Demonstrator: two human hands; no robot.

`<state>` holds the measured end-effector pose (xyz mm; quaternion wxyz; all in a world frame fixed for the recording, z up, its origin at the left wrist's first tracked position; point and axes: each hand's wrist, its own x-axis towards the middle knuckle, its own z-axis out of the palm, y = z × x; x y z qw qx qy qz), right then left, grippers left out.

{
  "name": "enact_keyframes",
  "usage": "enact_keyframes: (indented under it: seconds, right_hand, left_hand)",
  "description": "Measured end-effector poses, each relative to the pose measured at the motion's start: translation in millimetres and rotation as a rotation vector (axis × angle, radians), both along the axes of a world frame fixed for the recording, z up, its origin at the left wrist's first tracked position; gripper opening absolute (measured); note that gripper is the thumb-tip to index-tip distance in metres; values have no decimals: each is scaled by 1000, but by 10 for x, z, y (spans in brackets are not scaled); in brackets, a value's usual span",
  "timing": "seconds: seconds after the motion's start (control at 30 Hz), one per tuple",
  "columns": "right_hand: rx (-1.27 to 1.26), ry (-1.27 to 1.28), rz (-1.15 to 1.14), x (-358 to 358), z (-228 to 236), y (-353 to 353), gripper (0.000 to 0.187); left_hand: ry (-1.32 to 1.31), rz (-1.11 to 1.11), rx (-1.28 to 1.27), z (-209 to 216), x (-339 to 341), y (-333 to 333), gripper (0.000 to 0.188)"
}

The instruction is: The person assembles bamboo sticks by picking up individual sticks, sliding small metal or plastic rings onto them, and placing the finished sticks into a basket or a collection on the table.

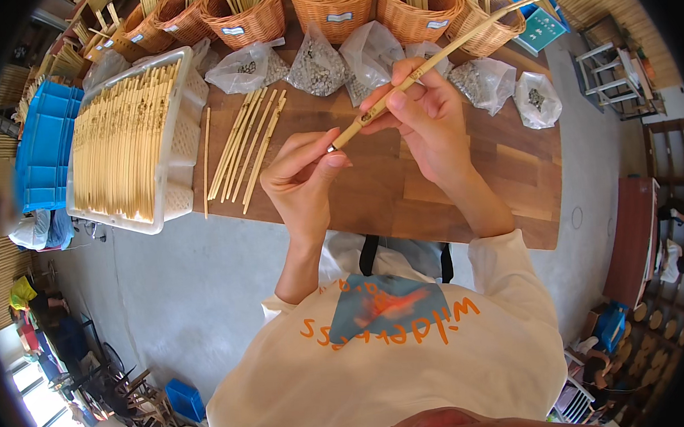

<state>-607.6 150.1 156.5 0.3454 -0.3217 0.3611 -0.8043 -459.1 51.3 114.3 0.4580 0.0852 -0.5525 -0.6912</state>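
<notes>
A slim bamboo stick (457, 44) slants up to the right above the table, with dark markings near its lower end. My right hand (434, 126) holds it along the shaft, thumb on one side and fingers on the other. At the lower tip sits a small shiny metal cap (332, 147). My left hand (301, 177) pinches around that cap between thumb and fingers. Left of my hands, several loose bamboo sticks (244, 141) lie side by side on the wooden table (496, 173).
A white plastic crate (181, 137) packed with bamboo sticks stands at the left, beside a blue crate (45, 153). Clear bags (319, 66) of small metal parts line the table's back. Behind them stand wicker baskets (333, 10) of sticks. A green sign (541, 31) is at the back right.
</notes>
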Motion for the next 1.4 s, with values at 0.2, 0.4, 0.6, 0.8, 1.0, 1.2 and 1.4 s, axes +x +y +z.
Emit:
enact_keyframes:
  seconds: [0.2, 0.4, 0.6, 0.8, 1.0, 1.2, 1.4]
  right_hand:
    - [-40, 194, -87, 17, 27, 49, 20]
    - [-135, 398, -84, -3, 51, 116, 21]
    - [-80, 573, 2, -79, 227, 261, 18]
    - [-109, 528, 55, -133, 250, 369, 20]
    - [-106, 438, 56, -128, 234, 353, 23]
    - [-117, 464, 114, -130, 309, 397, 22]
    - [-192, 533, 192, -175, 317, 429, 25]
  left_hand:
    - [-43, 66, -54, 67, 15, 11, 26]
    - [-118, 129, -90, 137, 58, 15, 26]
    - [-11, -81, 8, 98, 143, -24, 24]
    - [-52, -18, -286, 195, 196, -32, 25]
    - [-116, 80, -360, 275, 239, 33, 26]
    - [-97, 13, -257, 272, 249, 64, 23]
    - [-107, -5, -325, 312, 249, 52, 25]
